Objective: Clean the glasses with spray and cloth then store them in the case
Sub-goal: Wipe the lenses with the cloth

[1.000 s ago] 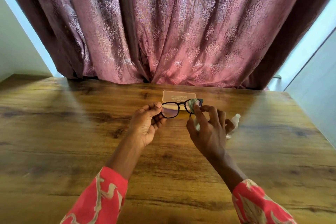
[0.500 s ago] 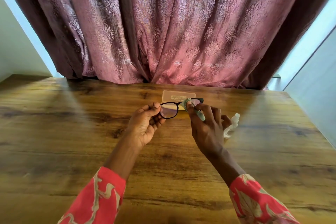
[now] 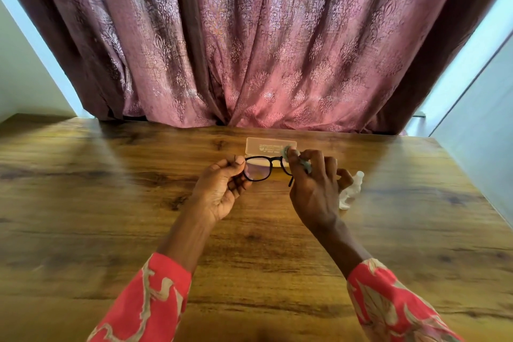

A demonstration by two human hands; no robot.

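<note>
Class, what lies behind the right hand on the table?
A white spray bottle lies behind the right hand, which covers part of it. Cloth pinched in the fingers hides the glasses' right lens.

I count one pair of glasses (image 3: 261, 168), one cloth (image 3: 304, 164), one case (image 3: 270, 145) and one spray bottle (image 3: 350, 192). My two grips: left hand (image 3: 222, 189), right hand (image 3: 313, 189). One surface (image 3: 111, 203), one curtain (image 3: 263, 41), two sleeves.

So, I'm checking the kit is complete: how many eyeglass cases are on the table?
1. The translucent eyeglass case lies closed at the far side of the wooden table, just beyond the black-framed glasses; the hands could hide something small.
</note>
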